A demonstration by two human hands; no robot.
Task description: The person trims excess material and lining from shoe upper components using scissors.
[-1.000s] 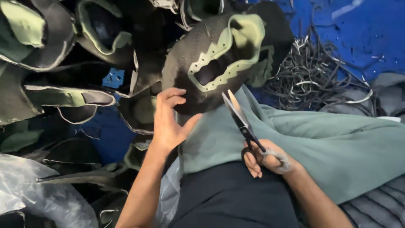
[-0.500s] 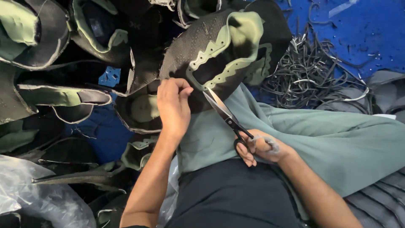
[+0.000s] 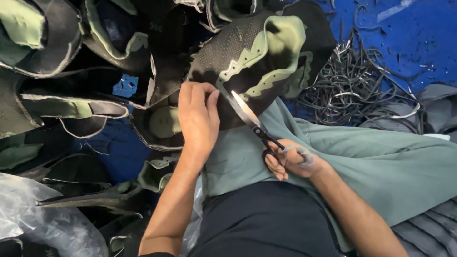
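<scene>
Shoe upper pinched at its edge by my left hand; right hand gripped scissors, blades at that edge.

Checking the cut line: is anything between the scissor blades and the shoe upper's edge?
Nothing visible. The scissors in the right hand reach the black-and-green shoe upper directly; the left hand pinches its edge beside the blades.

I see my left hand pinching the edge of a black and green shoe upper. My right hand holds scissors, blades touching that edge. Black trimmings lie heaped nearby on blue sheeting.
</scene>
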